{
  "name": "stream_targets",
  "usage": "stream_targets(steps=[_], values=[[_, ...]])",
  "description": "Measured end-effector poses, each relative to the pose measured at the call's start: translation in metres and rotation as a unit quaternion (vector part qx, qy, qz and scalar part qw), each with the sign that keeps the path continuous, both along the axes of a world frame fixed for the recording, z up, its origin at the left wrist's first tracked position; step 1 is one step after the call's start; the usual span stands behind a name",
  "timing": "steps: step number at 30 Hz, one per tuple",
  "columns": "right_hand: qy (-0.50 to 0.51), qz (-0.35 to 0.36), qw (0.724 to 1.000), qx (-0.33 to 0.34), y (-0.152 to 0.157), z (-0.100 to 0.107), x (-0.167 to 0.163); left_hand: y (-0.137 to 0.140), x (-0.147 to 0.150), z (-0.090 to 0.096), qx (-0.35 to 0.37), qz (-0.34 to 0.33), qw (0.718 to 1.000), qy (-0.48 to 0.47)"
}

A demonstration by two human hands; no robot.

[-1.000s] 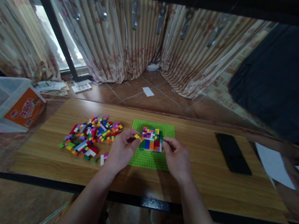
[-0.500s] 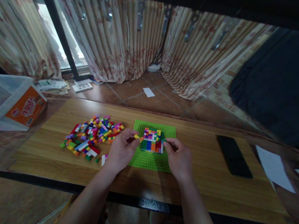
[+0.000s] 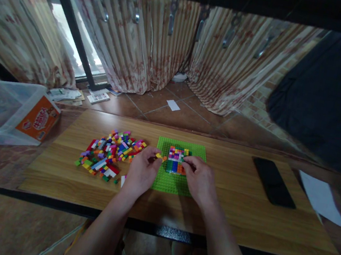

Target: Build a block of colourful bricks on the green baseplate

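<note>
A green studded baseplate (image 3: 176, 185) lies on the table, with a low build of multicoloured toy bricks (image 3: 176, 156) on it. At the plate's left edge my left hand (image 3: 143, 168) is closed, pinching small yellow and orange bricks (image 3: 160, 156) between thumb and fingers. My right hand (image 3: 200, 178) is closed over the right side of the build, its fingertips together on a small brick that looks dark green and is mostly hidden. Left of my left hand spreads a loose pile of mixed bricks (image 3: 108, 152).
A black phone (image 3: 273, 182) lies on the right of the wooden table (image 3: 228, 214), with white paper (image 3: 323, 198) beyond it. A clear plastic bin (image 3: 1, 111) with an orange label stands at the left. Curtains (image 3: 157, 48) hang behind the table.
My right hand has moved left, from the build's right edge to over its right side. My left hand keeps its pinch on the yellow and orange bricks. The view has shifted slightly.
</note>
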State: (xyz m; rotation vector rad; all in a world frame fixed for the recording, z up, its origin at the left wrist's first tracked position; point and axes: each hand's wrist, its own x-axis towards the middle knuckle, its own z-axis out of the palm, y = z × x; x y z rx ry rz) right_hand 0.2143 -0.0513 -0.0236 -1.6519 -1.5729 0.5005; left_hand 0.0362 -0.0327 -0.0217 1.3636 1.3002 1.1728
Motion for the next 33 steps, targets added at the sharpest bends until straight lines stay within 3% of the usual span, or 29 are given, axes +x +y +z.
stream_targets(steps=[8,16,24,33], values=[[-0.028,0.002,1.0,0.002,-0.001,-0.004,0.0,-0.001,0.0,-0.004,0.006,-0.004,1.0,0.019],[0.06,-0.043,0.997,-0.016,0.002,-0.007,-0.003,-0.001,-0.003,-0.007,0.021,-0.005,0.999,0.029],[0.05,-0.103,0.993,-0.029,0.0,0.004,-0.003,-0.002,-0.002,-0.004,0.017,-0.004,0.999,0.043],[0.042,-0.145,0.987,-0.053,0.01,-0.003,-0.003,-0.003,-0.002,0.0,0.012,-0.008,0.998,0.063]])
